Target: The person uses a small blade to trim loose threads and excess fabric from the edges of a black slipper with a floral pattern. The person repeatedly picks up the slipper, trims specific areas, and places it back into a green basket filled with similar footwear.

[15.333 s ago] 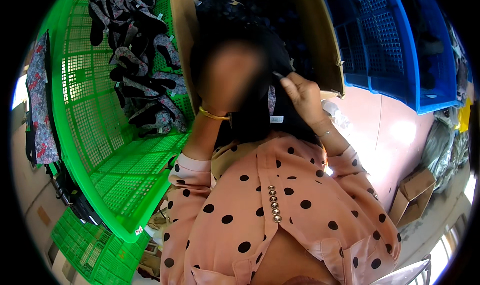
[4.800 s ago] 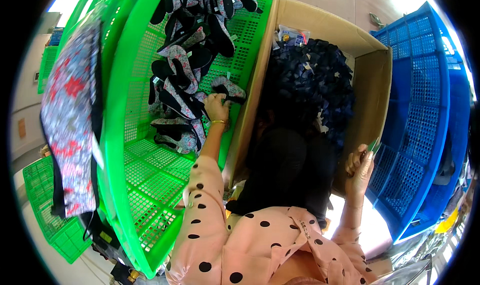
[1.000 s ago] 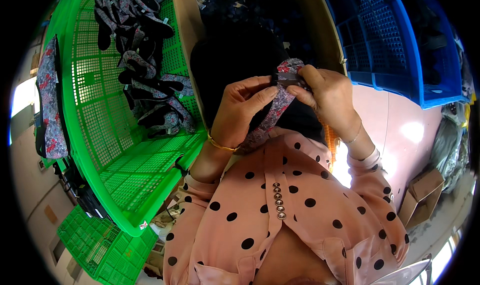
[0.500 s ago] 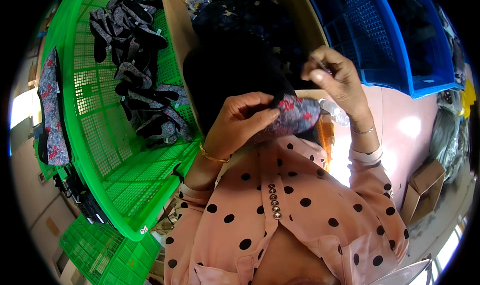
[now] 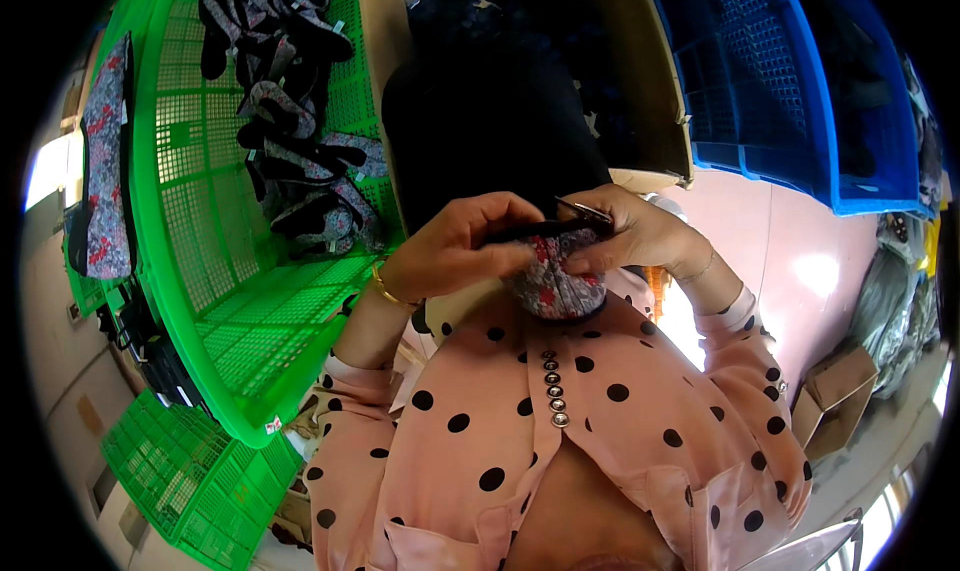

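Observation:
In front of my chest is a soft floral cloth slipper (image 5: 560,286), grey and red with a black edge. My left hand (image 5: 455,249) is closed on its black edge, thumb and fingers pinching it. My right hand (image 5: 645,233) is closed too, its thumb pressing on the floral cloth. A thin, dark, pointed metal tool, seemingly thread snips (image 5: 586,211), sticks out of the right fingers beside the slipper's edge. Its handle is hidden in the hand.
Left stands a green plastic basket (image 5: 215,316) with several similar slippers (image 5: 290,106); another slipper (image 5: 105,161) hangs over its outer rim. Ahead is a cardboard box (image 5: 640,66) of dark pieces. A blue crate (image 5: 745,71) stands right, with a small carton (image 5: 838,396) lower down.
My right hand has come down and left with the snips, from above the slipper to its edge. The slipper has turned, its floral end now pointing toward me.

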Demonstrator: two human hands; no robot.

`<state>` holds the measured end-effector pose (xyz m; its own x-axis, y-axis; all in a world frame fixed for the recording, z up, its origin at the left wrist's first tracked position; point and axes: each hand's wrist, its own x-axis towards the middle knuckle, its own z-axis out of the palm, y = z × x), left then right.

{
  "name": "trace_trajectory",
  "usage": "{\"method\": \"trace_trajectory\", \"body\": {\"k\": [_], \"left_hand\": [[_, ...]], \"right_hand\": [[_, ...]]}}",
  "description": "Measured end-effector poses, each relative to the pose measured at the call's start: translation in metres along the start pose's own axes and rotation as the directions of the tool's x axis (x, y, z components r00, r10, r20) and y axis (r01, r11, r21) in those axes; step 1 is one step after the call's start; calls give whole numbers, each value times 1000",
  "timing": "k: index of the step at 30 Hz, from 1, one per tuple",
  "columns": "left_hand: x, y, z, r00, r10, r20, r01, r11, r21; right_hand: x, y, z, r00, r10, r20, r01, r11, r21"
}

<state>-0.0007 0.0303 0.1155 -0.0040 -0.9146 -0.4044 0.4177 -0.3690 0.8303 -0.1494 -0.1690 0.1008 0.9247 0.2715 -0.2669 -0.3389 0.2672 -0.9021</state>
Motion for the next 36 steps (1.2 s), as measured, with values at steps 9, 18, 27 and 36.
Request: {"method": "trace_trajectory", "body": {"k": [9, 18, 27, 36], "left_hand": [[-7, -1, 9, 992, -83, 91, 69, 985, 156], [3, 2, 2, 994, -78, -75, 75, 996, -40], [37, -8, -27, 578, 773, -260, -57, 356, 933], [40, -10, -46, 760, 624, -181, -253, 541, 802]], "right_hand": [[21, -14, 7, 997, 59, 50, -40, 944, -328], [26, -17, -5, 983, 120, 141, -69, 944, -323], [55, 2, -4, 848, -498, -180, -37, 284, -958], [29, 1, -22, 869, -433, -240, -136, 257, -957]]}}
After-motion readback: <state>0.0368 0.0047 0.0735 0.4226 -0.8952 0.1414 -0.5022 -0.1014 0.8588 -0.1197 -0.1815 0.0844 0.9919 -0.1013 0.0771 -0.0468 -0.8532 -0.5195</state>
